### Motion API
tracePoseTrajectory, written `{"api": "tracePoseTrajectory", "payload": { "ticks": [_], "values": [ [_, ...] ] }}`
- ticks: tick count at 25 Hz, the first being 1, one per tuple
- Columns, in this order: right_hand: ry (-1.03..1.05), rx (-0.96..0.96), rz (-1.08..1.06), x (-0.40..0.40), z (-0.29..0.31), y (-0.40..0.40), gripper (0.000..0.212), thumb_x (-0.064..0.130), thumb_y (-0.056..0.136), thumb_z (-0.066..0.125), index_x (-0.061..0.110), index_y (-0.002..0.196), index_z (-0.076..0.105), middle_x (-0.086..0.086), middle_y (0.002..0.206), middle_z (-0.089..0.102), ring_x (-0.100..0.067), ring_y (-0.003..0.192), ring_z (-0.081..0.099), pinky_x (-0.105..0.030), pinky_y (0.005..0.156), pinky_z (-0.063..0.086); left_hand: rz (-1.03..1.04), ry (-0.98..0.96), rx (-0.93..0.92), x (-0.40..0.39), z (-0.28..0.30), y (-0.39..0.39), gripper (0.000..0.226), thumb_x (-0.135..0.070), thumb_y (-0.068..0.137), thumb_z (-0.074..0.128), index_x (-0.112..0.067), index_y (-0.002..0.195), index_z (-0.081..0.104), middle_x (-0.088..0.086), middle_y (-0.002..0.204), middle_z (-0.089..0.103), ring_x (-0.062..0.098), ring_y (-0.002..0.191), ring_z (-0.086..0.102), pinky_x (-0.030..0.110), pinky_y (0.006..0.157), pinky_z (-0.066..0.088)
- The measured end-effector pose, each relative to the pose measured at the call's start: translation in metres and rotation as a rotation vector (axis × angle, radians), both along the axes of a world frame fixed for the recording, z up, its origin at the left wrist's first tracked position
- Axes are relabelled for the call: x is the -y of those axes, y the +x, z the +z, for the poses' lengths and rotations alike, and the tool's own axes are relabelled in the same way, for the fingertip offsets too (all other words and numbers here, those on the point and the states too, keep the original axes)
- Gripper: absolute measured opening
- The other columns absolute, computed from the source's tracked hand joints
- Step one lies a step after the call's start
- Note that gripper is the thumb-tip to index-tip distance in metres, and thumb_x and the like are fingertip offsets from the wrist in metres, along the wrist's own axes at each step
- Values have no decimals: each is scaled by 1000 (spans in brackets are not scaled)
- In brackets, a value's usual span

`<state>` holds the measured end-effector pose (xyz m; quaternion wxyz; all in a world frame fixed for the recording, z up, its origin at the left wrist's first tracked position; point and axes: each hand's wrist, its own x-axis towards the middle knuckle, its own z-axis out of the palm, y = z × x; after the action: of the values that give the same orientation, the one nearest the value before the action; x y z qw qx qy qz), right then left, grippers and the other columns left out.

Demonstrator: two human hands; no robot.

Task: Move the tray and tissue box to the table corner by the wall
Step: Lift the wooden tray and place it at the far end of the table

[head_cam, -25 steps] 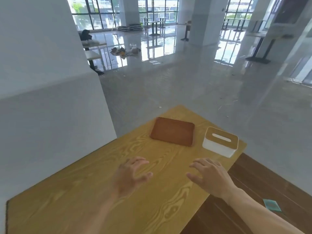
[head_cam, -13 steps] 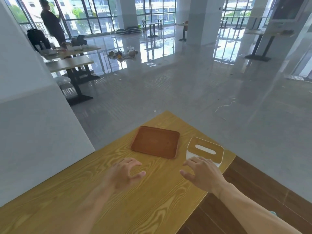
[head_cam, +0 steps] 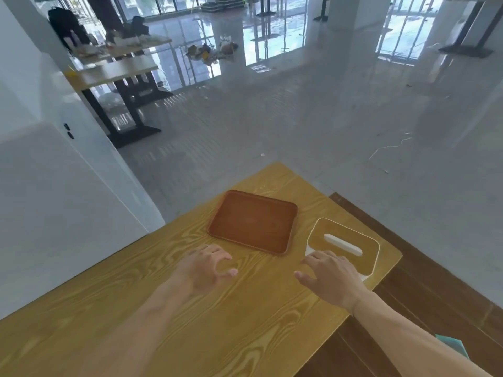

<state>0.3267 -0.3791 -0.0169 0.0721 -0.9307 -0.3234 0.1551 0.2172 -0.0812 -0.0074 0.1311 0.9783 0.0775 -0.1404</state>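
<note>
A flat brown tray (head_cam: 251,221) lies on the yellow wooden table (head_cam: 190,322) near its far end. To the right of the tray stands a white tissue box (head_cam: 343,244) with a wooden lid and a white slot, close to the table's right edge. My left hand (head_cam: 208,266) hovers just short of the tray's near edge, fingers spread and curled, holding nothing. My right hand (head_cam: 330,276) reaches over the near left corner of the tissue box with fingers apart; whether it touches the box I cannot tell.
A white wall (head_cam: 54,200) runs along the table's left side. A dark wooden bench (head_cam: 422,308) sits below the table's right edge, with a teal object (head_cam: 453,346) on it. Other tables (head_cam: 114,74) with clutter stand far back left on the shiny floor.
Both hands have moved forward towards the tray and the tissue box. The view has shifted closer and to the right, so the tray and box appear larger and nearer.
</note>
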Motion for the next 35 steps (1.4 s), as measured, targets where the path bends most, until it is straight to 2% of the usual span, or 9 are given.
{"api": "tracePoseTrajectory", "payload": {
  "ticks": [6,11,14,17,19,24,28,32,35],
  "values": [
    [-97,-36,5,-44,-28,31,52,61,98,35,27,129,59,4,130,62,-20,120,54,-38,96,46,-35,2,-108,-38,-37,46,59,-68,89,45,-31,134,55,-10,144,51,14,131,47,39,106,39],
    [-89,-100,-32,-95,-53,70,50,59,98,37,30,134,57,6,132,62,-18,121,55,-37,94,48,-71,41,-178,-85,-71,96,60,-69,90,43,-32,135,54,-9,145,50,15,136,42,42,112,27],
    [-89,-158,-131,-129,-80,91,48,58,99,38,27,128,60,5,122,65,-18,111,60,-35,83,50,-63,32,-239,-122,-97,133,60,-68,90,44,-31,137,54,-7,146,48,17,137,41,43,114,29],
    [-68,-261,-351,-135,-90,74,45,57,99,38,22,84,63,6,81,66,-15,74,64,-31,59,45,-35,32,-193,-132,-100,151,59,-65,90,46,-30,137,54,-5,147,48,19,136,42,45,112,34],
    [-33,-412,-547,-139,-114,66,51,59,96,39,20,69,57,6,66,62,-15,59,61,-31,53,43,11,9,-191,-144,-113,175,59,-62,91,49,-29,141,49,-2,151,44,22,137,41,46,110,36],
    [235,-735,-1041,-137,-145,67,45,47,97,53,8,80,66,-16,78,75,-35,71,72,-47,64,59,228,-41,-158,-158,-139,212,71,-58,91,54,-27,152,32,5,157,34,28,139,40,47,106,42],
    [476,-846,-1433,-145,-166,73,29,33,96,65,4,91,66,-15,79,73,-30,66,73,-38,53,59,341,-83,-150,-153,-159,226,74,-48,96,54,-23,157,20,10,160,27,31,135,45,46,98,47],
    [563,-833,-1579,-154,-182,78,26,24,96,66,3,83,64,-16,77,74,-30,64,74,-34,47,55,402,-84,-92,-149,-174,229,67,-29,100,55,-18,156,21,13,153,32,31,123,52,39,88,47],
    [584,-782,-1605,-156,-187,84,19,21,97,63,3,89,62,-16,77,75,-28,60,74,-33,45,55,443,-145,-76,-152,-178,224,63,-13,99,53,-19,155,27,14,146,37,31,116,54,37,84,45]
  ]
}}
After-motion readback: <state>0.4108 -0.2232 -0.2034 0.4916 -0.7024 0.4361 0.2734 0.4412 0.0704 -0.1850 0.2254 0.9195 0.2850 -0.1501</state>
